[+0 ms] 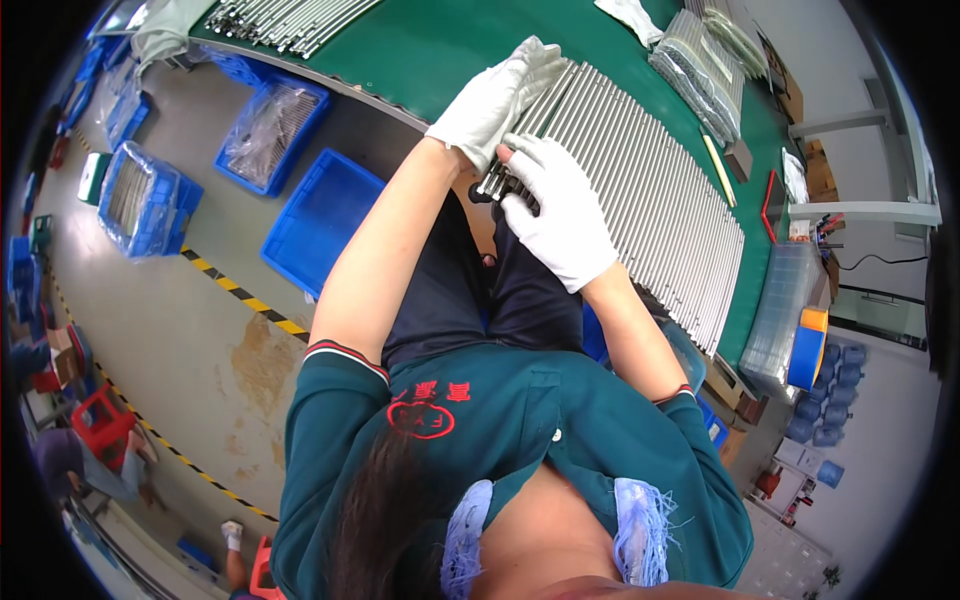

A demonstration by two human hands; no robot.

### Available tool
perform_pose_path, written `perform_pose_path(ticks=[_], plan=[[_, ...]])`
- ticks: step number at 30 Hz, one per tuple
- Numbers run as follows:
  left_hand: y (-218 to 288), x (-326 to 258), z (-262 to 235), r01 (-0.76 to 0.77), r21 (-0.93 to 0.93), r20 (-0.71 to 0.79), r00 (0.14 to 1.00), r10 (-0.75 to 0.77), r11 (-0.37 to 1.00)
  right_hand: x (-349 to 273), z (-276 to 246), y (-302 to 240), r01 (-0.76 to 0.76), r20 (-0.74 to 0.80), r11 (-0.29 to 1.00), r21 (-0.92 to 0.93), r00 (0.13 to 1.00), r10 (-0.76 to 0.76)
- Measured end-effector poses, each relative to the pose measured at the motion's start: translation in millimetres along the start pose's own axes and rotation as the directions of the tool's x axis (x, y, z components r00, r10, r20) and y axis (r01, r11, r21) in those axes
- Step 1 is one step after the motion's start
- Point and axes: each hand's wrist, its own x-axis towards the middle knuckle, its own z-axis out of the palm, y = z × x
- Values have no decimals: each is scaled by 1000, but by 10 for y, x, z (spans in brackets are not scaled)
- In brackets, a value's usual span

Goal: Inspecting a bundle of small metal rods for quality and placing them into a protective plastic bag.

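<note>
A wide row of thin, shiny metal rods (650, 190) lies side by side on the green tabletop (430, 60), with the near ends at the table edge. My left hand (500, 98), in a white glove, rests along the row's left side with its fingers stretched out flat together. In a white glove with one bare fingertip showing, my right hand (560, 205) curls over the near ends of the leftmost rods. Its fingers and thumb bend around those ends; how many rods are between them is hidden.
More rods (290, 22) lie at the table's far left. Wrapped bundles (700, 75), a pale yellow stick (718, 170) and a clear plastic box (778, 320) are to the right. Blue bins (325, 215) stand on the floor at left, past the table edge; another person (85, 465) is farther off.
</note>
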Motion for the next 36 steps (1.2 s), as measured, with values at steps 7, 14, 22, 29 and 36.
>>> perform_pose_path(ticks=[7,14,22,29,36], plan=[[50,41,35,10,22,-34,999,-9,1000,115,42,-36,-52,-62,999,-9,997,51],[49,-257,92,-156,32,-273,949,158,987,79,129,1,-43,-135,998,-46,990,37],[-20,-1095,94,438,807,-519,846,123,395,85,111,-20,-26,-162,997,-71,987,14],[-17,-1015,-77,447,558,-454,870,-193,699,89,135,24,-2,-136,997,-81,991,-9],[498,-762,-354,319,289,-500,854,-142,903,-316,-249,-69,-20,-63,996,89,998,26]])
